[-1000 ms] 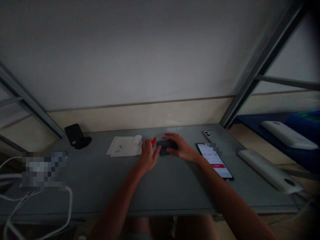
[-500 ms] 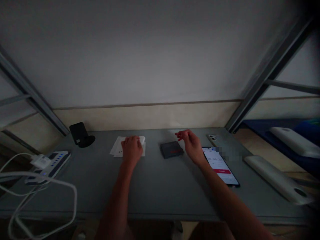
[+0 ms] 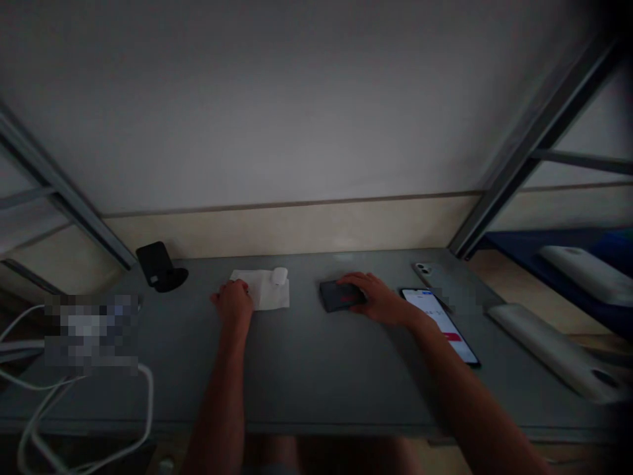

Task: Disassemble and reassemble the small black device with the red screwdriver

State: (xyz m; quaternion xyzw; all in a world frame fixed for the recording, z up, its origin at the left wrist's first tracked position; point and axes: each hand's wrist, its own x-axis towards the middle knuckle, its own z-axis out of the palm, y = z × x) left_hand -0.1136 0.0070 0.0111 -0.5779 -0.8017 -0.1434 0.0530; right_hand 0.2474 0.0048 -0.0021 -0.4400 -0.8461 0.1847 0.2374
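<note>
Our right hand (image 3: 382, 301), grip released, rests on the dark box (image 3: 331, 295); we cannot tell the left hand (image 3: 232, 305) grip at the paper (image 3: 270, 293); the red label (image 3: 347, 299) is illegible.

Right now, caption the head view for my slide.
Left hand at the edge of white paper, right hand resting on a small dark box, lit phone alongside.

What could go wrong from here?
1. The left hand sits at the edge of the paper. Dragging the paper could topple the small white case on it.
2. The right hand lies on the dark box, with its forearm close by the lit phone. A sideways sweep might knock the phone.
</note>
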